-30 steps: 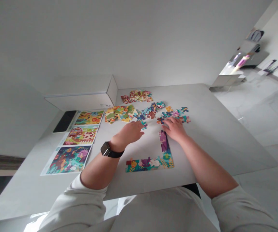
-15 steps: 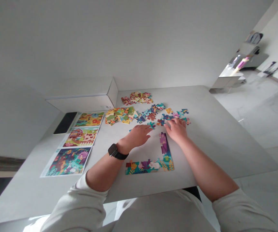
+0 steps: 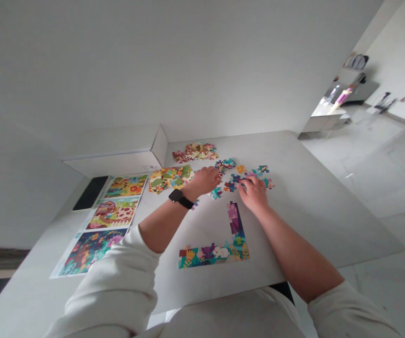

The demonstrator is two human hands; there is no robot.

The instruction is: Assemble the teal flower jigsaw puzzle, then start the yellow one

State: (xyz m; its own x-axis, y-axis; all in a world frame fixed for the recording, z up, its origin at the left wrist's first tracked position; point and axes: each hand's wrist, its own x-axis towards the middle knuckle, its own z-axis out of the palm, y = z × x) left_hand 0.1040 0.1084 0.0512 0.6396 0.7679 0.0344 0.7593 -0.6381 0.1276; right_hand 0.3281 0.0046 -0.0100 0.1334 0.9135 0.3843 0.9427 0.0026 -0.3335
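Pale grey tabletop inspected from the wearer's seat, 12 o'clock at the far edge. Left hand at about 12 o'clock, palm down, fingers curled toward the surface, just beside a teal jigsaw piece. Anything held beneath those fingers hidden; grip not determinable. Black smartwatch on the left wrist, white sleeve pushed up the forearm. Right hand at about 1 o'clock, fingertips lowered among a loose cluster of teal and navy pieces. Contact apparent; closure on any single piece not determinable.

Orange-and-green pile of pieces at 11 o'clock, pink-and-brown pile farther out near 12 o'clock. L-shaped assembled border section nearer the seat, between the forearms, clear of both hands. Three printed picture sheets in a column at 10 o'clock. Black smartphone and white cardboard box beyond them, at the table's far left.

Handling assessment: pieces judged thin, light, stiff printed card, easily nudged out of place. Best hold on a loose piece: a pinch at opposite edges. Assembled section judged liable to part if lifted; sliding flat safer, with pressure along its outer border.
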